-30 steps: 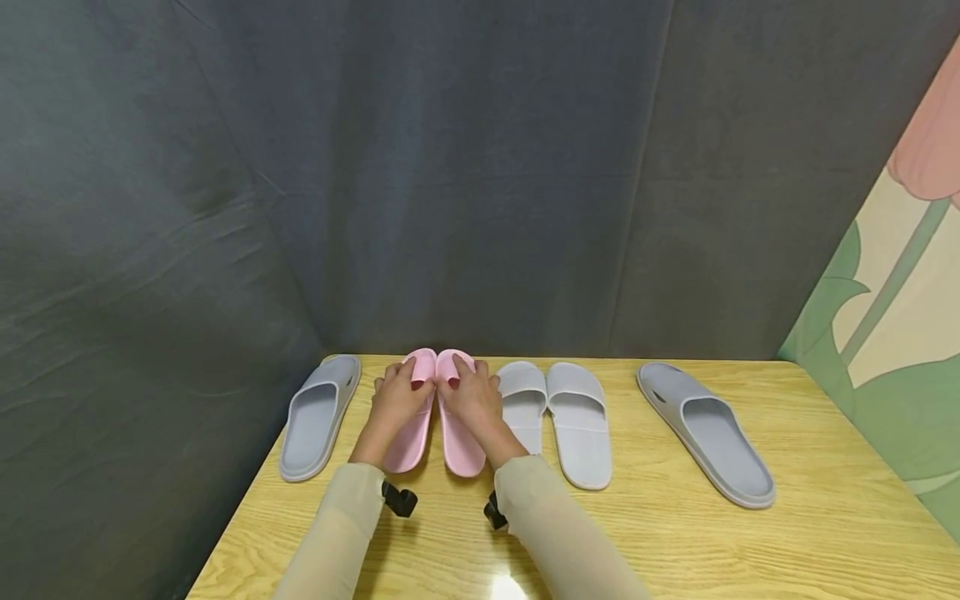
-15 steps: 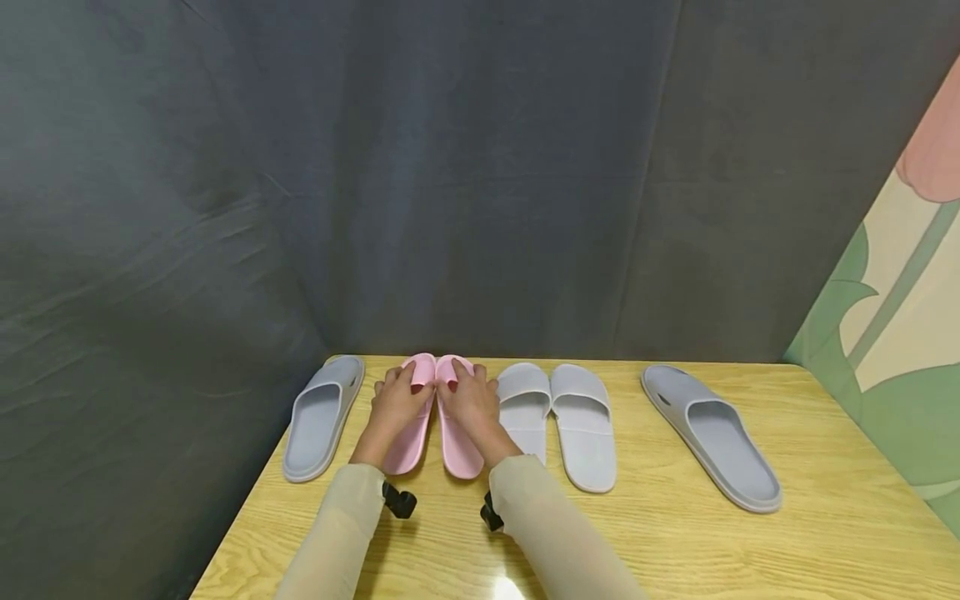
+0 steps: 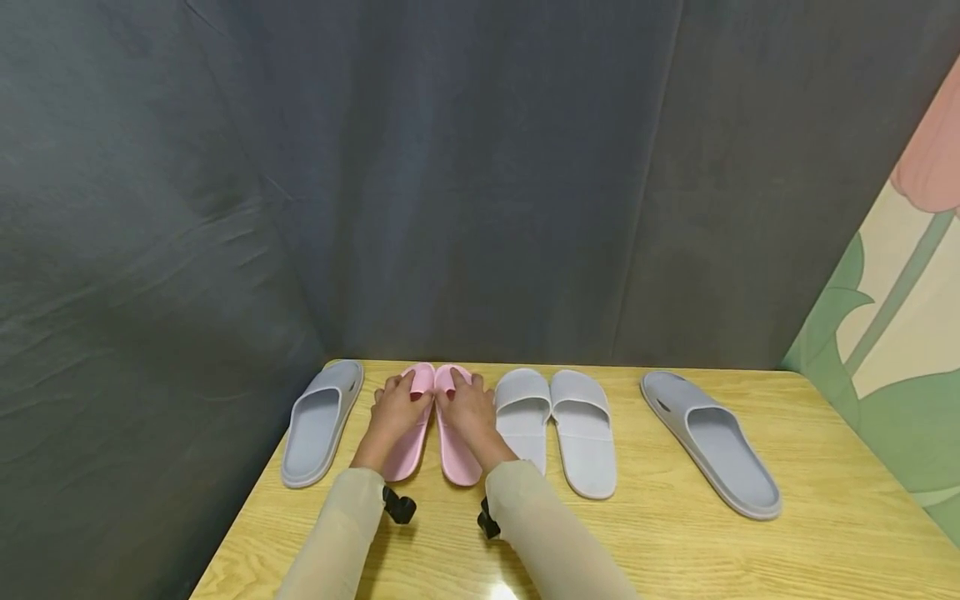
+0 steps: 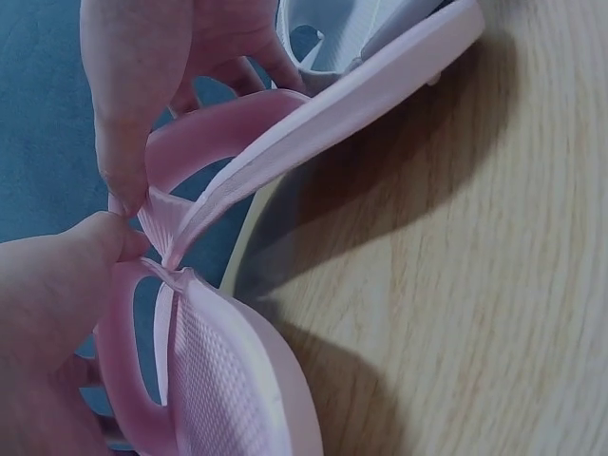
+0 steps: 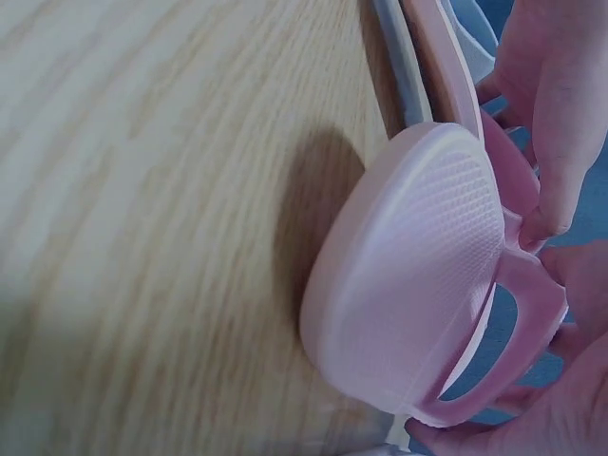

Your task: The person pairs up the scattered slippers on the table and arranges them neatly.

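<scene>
Two pink slippers stand side by side near the table's back edge, touching at their inner sides. My left hand (image 3: 392, 412) grips the strap of the left pink slipper (image 3: 408, 454). The strap of the right pink slipper (image 3: 457, 458) is held in my right hand (image 3: 467, 410). Both thumbs meet at the inner sides of the straps, as the left wrist view shows. In the right wrist view the right pink slipper (image 5: 408, 275) has its heel end towards the camera, with a shadow on the wood beside it. Hands cover part of both straps.
A pair of pale grey slippers (image 3: 587, 442) lies just right of my right hand. One blue-grey slipper (image 3: 313, 429) is at the left table edge, another blue-grey slipper (image 3: 720, 450) lies angled at the right. A dark curtain (image 3: 480, 183) hangs behind the wooden table (image 3: 675, 558).
The head view has shifted slightly, so everything sits a little lower. My right hand and forearm have moved slightly left, uncovering more of the nearer pale grey slipper. Both hands keep their grip.
</scene>
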Demonstrator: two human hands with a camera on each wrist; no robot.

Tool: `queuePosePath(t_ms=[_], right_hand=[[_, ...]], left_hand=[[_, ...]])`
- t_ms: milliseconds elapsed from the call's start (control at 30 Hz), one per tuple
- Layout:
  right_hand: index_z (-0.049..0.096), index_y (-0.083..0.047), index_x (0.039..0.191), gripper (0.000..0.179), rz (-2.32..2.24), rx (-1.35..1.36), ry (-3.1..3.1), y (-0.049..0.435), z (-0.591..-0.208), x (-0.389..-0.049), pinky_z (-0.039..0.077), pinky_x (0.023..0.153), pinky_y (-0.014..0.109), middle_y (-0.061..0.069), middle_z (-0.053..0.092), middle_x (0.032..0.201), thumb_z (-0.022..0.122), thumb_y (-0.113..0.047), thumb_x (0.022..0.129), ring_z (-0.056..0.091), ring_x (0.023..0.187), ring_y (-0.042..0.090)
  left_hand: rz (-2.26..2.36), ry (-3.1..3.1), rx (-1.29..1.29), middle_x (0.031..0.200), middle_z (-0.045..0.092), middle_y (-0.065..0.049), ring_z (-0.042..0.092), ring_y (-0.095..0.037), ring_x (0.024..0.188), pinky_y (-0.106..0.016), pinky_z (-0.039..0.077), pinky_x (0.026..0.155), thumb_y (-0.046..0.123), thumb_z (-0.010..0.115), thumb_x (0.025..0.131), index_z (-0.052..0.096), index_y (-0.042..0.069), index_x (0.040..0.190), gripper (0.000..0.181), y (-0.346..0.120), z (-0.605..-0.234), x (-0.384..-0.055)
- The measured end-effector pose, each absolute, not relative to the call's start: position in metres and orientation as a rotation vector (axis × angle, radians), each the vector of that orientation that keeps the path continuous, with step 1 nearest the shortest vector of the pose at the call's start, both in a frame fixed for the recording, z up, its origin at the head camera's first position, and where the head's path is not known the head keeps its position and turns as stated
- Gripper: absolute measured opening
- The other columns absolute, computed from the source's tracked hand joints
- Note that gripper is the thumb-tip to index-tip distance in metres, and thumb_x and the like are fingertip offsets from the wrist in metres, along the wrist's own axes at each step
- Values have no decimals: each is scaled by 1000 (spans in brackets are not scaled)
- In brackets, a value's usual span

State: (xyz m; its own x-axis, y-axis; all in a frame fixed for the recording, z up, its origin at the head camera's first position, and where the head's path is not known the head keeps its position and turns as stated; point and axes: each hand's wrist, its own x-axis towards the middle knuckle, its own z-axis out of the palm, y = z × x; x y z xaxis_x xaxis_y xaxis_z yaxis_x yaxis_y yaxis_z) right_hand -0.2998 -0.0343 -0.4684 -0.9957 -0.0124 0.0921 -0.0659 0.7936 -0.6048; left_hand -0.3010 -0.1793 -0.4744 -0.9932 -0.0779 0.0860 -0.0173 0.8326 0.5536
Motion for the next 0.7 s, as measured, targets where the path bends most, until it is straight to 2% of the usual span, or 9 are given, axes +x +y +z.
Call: queuePosePath(t_ms=[333,700], right_hand=[[53,-16,148,57,969,55,-2902,-36,-473,-303,49,93,56,24,50,144,61,-43,99,55,114,49],[51,-23,150,56,905,-27,-2974,-41,-472,-309,50,92,56,22,49,145,57,-48,100,54,118,49]], left_hand=[[-862,-2915,79,150,42,-29,42,-54,128,-70,37,101,44,60,97,43,6,153,70,-183,-482,-304],[-824,-2936,109,150,42,-29,42,-53,128,-69,36,100,45,58,98,43,5,153,70,-184,-483,-306]])
